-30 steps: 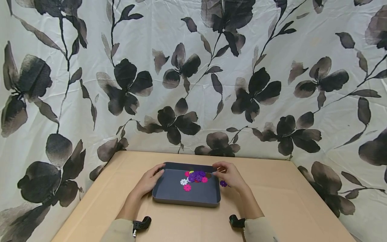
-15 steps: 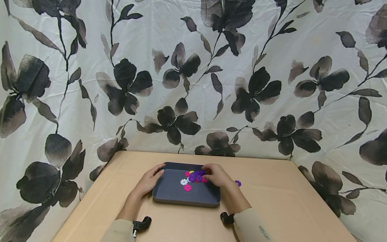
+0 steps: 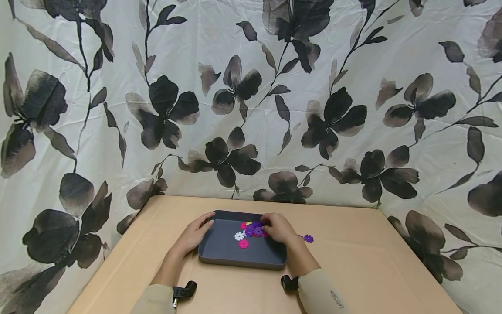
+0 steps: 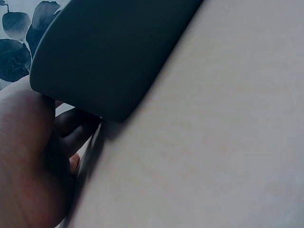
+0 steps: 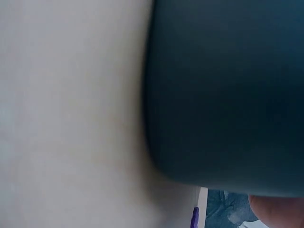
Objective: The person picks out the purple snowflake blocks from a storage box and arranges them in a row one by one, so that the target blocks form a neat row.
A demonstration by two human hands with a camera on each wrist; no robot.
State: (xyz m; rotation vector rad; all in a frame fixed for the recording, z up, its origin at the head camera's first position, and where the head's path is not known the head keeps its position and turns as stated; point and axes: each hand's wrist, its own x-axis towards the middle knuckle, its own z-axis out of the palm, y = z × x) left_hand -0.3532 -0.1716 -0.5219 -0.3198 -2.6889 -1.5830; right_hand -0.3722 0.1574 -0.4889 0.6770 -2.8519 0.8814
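In the head view a dark grey tray (image 3: 231,255) sits on the tan table. My left hand (image 3: 193,235) grips its left side, thumb over the rim and fingers outside; the left wrist view has that hand (image 4: 28,152) against the tray's corner (image 4: 95,61). A cluster of small flower-shaped pieces (image 3: 255,229), mostly purple with pink, white and yellow, lies inside. Reaching over the right side, my right hand (image 3: 277,227) has bent fingers down at the cluster; I cannot tell what is between its fingertips. In the right wrist view the tray wall (image 5: 223,95) covers most of that hand.
Just right of the tray, purple flower-shaped pieces (image 3: 309,238) lie on the table (image 3: 353,253), one partly behind my right wrist. Behind the table's back edge hangs a white cloth (image 3: 251,131) with dark flower prints.
My right hand has moved left from the tray's right rim to the cluster, staying there over the last half second. More of the purple pieces on the table shows. The left hand keeps its hold.
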